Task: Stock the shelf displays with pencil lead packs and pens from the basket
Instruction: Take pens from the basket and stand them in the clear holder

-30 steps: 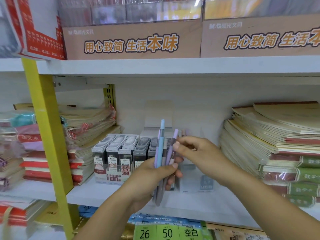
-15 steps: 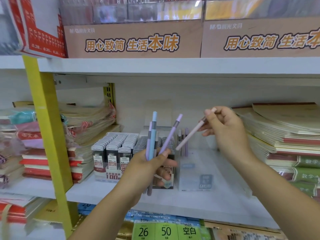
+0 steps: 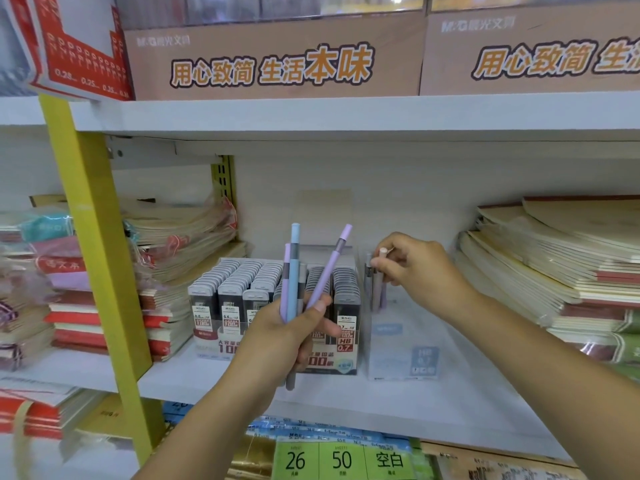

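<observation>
right hand (image 3: 420,271) lowered, pen (image 3: 382,252) now in holder (image 3: 403,355)

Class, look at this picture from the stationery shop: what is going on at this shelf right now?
A person is stocking pens. The left hand grips a bundle of pens, blue and purple, in front of the rows of pencil lead packs. The right hand pinches the top of a pale pen held upright in the clear display box, beside a few pens standing there.
</observation>
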Demonstrator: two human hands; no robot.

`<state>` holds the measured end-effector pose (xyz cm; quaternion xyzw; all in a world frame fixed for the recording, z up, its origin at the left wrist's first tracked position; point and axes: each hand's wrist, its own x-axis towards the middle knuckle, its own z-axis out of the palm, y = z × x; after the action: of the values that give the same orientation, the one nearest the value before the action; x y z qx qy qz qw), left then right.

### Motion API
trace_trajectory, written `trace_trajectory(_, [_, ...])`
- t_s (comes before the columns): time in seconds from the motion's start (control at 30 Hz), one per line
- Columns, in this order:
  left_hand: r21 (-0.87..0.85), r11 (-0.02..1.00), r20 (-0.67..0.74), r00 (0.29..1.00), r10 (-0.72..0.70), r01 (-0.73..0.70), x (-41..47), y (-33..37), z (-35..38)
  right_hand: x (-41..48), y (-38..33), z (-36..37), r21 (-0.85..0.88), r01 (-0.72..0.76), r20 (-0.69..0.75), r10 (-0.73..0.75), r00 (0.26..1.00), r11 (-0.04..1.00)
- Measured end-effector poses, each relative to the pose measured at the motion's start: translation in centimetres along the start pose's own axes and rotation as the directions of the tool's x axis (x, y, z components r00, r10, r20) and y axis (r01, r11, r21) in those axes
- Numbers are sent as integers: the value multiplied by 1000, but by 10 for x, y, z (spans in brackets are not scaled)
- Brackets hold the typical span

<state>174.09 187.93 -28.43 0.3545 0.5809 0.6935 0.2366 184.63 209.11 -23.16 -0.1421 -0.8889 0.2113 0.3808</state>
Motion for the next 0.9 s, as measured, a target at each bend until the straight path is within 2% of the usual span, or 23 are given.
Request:
trace_trajectory(0.2, [-15, 1000, 19, 1000, -6, 6, 0, -3, -4, 5, 3, 7, -197, 33, -31, -39, 999, 980])
trace_trajectory(0.37, [-56, 998, 54, 998, -23, 26, -1, -3, -5, 5, 1, 5, -279, -2, 85, 27, 996, 960])
trace_trajectory(0.47, [-40, 999, 69, 997, -34, 37, -2, -2, -3, -1, -13, 0, -324, 52, -24, -63, 998, 945])
trace_trajectory(0.5, [-35, 999, 78, 996, -37, 39, -1, -2, -2, -6, -22, -2, -230, 38, -87, -60, 994, 973])
trace_trajectory(0.53, [-36, 998, 83, 996, -39, 42, 0, -1, -1, -12, -32, -2, -36, 7, -119, -12, 993, 999])
trace_trajectory(0.6, [-48, 998, 77, 996, -45, 48, 2, -1, 3, -21, -51, -1, 364, -89, -34, 109, 993, 927])
trace_trajectory(0.63, [-44, 998, 70, 996, -48, 51, 2, -2, 6, -25, -57, -1, 472, -129, 13, 139, 990, 872])
trace_trajectory(0.73, [-3, 998, 69, 996, -60, 60, 0, -3, 14, -27, -60, -4, 614, -190, 72, 185, 980, 766])
trace_trajectory(0.8, [4, 998, 80, 995, -57, 56, -2, -3, 16, -23, -54, -12, 665, -197, 42, 228, 973, 720])
trace_trajectory(0.83, [6, 999, 78, 996, -50, 50, -3, -2, 16, -20, -48, -18, 669, -166, -27, 247, 969, 724])
trace_trajectory(0.9, [15, 999, 57, 998, -37, 36, -4, -2, 16, -14, -35, -32, 563, -50, -231, 215, 949, 825])
